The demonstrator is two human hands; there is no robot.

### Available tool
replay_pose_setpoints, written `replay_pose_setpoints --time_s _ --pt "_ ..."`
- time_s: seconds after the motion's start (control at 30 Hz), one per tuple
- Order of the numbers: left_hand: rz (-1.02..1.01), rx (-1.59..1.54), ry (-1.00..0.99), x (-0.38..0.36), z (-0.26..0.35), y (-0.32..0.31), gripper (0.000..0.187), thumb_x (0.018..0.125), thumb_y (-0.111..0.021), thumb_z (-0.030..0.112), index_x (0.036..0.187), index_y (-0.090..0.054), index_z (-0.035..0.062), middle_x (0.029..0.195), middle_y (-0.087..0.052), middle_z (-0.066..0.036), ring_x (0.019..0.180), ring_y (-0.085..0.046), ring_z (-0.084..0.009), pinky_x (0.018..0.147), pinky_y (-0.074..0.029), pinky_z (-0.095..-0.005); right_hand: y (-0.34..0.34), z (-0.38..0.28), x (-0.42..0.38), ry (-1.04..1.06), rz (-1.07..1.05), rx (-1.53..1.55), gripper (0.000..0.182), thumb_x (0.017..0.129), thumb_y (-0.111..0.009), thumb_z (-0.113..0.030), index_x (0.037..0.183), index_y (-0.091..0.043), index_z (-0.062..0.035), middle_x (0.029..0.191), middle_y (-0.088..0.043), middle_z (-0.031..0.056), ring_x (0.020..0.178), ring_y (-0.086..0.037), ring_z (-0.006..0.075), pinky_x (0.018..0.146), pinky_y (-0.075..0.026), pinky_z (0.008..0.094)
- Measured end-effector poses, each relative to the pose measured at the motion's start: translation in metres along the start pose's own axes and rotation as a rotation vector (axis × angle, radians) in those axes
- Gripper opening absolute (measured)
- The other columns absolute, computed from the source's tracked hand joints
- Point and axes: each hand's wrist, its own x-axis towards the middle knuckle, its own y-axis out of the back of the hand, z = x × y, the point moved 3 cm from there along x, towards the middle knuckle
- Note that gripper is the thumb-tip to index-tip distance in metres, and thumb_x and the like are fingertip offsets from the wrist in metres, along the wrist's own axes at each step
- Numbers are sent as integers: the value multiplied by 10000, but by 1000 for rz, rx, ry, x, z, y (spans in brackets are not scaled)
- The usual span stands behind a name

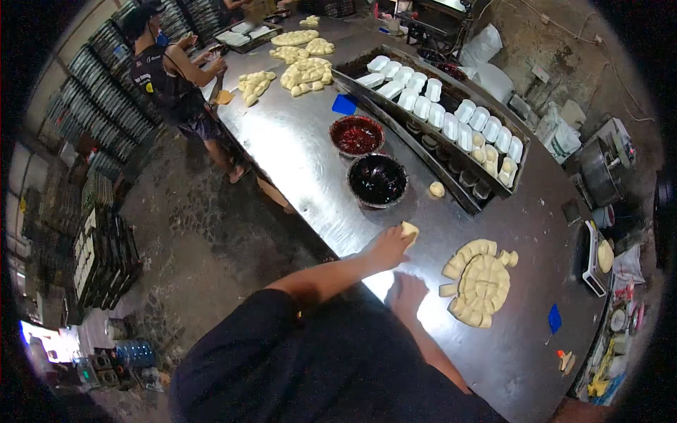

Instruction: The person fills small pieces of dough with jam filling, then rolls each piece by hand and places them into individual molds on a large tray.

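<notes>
My left hand [389, 248] is closed on a small pale piece of dough [410, 231] above the metal table [303, 162]. Beside it, nearer my body, is my right hand [409, 292], blurred, so its fingers cannot be made out. To the right lies a flat round of dough [482, 284] cut into many small pieces, some pulled slightly apart. In front of my left hand stands a bowl of very dark filling [378, 180]. Just beyond that sits a bowl of dark red filling [357, 135]. A single dough ball [436, 189] rests near the trays.
A long dark tray [423, 151] holds rows of white liners [451, 125], a few with dough balls. Blue scrapers [344, 104] [555, 319] lie on the table. More cut dough [306, 75] lies at the far end, near a co-worker [173, 77]. A scale [594, 259] stands right.
</notes>
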Motion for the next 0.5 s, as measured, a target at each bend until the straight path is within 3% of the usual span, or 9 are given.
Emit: replay_pose_setpoints --time_s 0.07,0.13,0.2,0.27,0.33,0.4,0.5 --pt "29 -2 -60 14 -15 -26 553 770 -737 190 1286 -558 103 1287 -453 -247 1137 -477 -433 961 -410 -489 -31 26 24 83 -17 -38 168 791 -596 -128 946 -613 -67 833 -569 127 823 -546 326 719 -391 511" --pt "136 -94 -74 20 -21 -22 557 736 -746 157 1267 -582 114 1268 -451 -238 1122 -483 -426 961 -416 -483 -2 41 48 42 -24 -62 144 786 -586 -95 923 -596 -50 842 -562 126 810 -542 326 716 -404 491" --pt "169 -117 3 21 -14 -17 524 732 -694 79 1246 -599 117 1243 -460 -225 1131 -478 -422 937 -441 -494 -7 66 11 67 -31 -207 180 752 -583 -88 929 -598 -57 854 -534 157 832 -525 357 751 -398 507" --pt "124 -92 62 24 -7 -20 494 727 -677 23 1208 -643 129 1282 -434 -198 1154 -489 -401 958 -455 -463 -3 44 -14 -19 -34 -38 221 737 -642 -83 955 -602 -90 913 -517 151 900 -505 348 786 -396 496" --pt "165 -113 60 22 -9 -26 479 701 -643 -16 1162 -658 115 1248 -451 -204 1107 -522 -402 927 -470 -468 -21 22 -5 53 -126 67 275 726 -667 -87 994 -603 -90 964 -508 155 927 -497 350 810 -394 498" --pt "219 -298 165 20 -22 -25 441 705 -611 -36 1121 -664 101 1162 -522 -212 1052 -553 -401 903 -478 -458 -26 25 34 74 -93 -3 250 763 -654 -120 996 -578 -75 973 -522 168 928 -506 358 813 -410 478" --pt "282 -196 2 -15 -43 -3 437 682 -581 -29 1091 -672 98 1029 -602 -213 991 -563 -397 855 -476 -464 -11 70 29 35 116 -11 130 769 -622 -68 883 -570 -35 862 -540 138 803 -520 349 713 -419 487"
